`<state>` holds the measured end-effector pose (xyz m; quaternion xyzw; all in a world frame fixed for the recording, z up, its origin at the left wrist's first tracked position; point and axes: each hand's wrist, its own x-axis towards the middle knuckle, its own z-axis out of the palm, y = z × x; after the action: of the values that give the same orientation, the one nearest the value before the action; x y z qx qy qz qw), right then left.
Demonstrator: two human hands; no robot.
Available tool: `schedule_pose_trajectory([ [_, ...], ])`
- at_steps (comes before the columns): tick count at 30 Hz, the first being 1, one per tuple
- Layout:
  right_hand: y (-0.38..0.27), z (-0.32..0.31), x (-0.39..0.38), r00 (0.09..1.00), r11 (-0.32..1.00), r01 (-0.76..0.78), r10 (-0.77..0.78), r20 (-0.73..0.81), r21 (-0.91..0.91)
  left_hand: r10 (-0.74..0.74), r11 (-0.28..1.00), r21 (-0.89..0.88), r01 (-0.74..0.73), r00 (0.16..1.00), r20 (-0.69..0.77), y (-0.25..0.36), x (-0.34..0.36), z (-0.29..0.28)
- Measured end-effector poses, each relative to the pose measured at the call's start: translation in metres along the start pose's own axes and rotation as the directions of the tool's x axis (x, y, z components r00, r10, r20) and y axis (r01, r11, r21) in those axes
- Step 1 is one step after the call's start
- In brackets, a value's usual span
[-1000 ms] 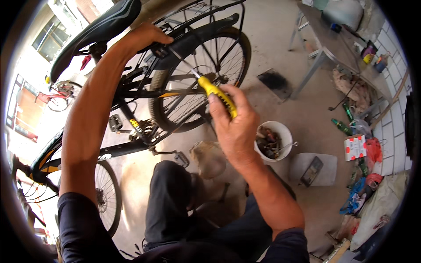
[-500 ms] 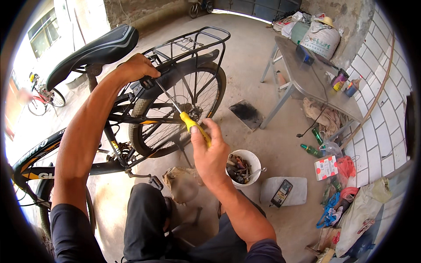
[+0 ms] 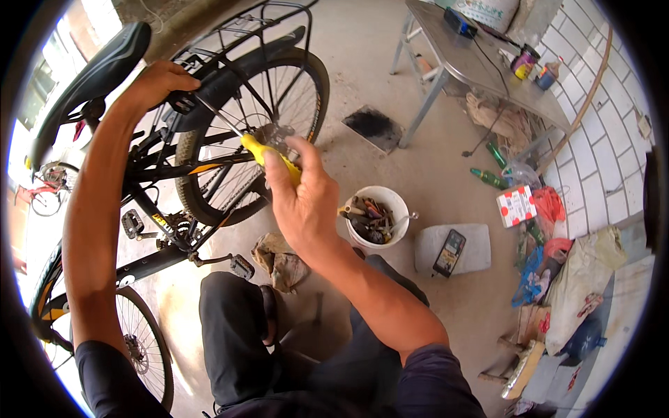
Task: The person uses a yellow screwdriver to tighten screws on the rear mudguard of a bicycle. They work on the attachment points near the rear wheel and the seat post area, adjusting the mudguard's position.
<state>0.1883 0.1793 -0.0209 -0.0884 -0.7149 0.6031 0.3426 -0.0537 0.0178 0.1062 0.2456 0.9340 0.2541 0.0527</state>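
Observation:
A black bicycle (image 3: 174,174) stands in front of me with its saddle (image 3: 87,80) at the upper left and rear wheel (image 3: 258,132) in the middle. My left hand (image 3: 157,80) grips the frame just below the saddle, by the rear mudguard. My right hand (image 3: 296,202) is closed around the yellow handle of a screwdriver (image 3: 261,153). Its thin metal shaft points up and left, with the tip near my left hand. My knees show at the bottom.
A white bucket (image 3: 376,216) of tools sits on the concrete floor right of my hand. A phone (image 3: 449,252) lies on a grey slab. A metal table (image 3: 481,63) stands at the upper right. Bottles, bags and clutter line the tiled wall. A rag (image 3: 279,261) lies by the pedal.
The view has tilted and shifted, so the bicycle and both hands sit differently in the picture. My right hand with the screwdriver stays aimed at the spot under the saddle.

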Motion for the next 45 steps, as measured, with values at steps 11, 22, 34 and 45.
schedule_pose_trajectory([
  [11,0.000,0.007,0.004,0.895,0.904,0.427,-0.418,-0.158,0.032,0.033,0.995,-0.094,-0.023,0.994,0.100,-0.003,-0.002,-0.001],
  [22,0.005,0.004,0.006,0.914,0.936,0.343,-0.352,-0.203,-0.078,0.052,0.998,-0.040,-0.048,0.993,0.102,-0.012,0.009,0.000],
  [34,0.003,0.000,0.005,0.938,0.947,0.308,-0.318,-0.138,-0.091,0.037,0.999,-0.041,-0.033,0.993,0.114,-0.012,0.010,-0.001],
  [45,0.003,0.004,0.004,0.871,0.895,0.440,-0.445,-0.209,-0.076,0.027,1.000,-0.013,-0.026,0.993,0.111,-0.019,0.016,-0.002],
])
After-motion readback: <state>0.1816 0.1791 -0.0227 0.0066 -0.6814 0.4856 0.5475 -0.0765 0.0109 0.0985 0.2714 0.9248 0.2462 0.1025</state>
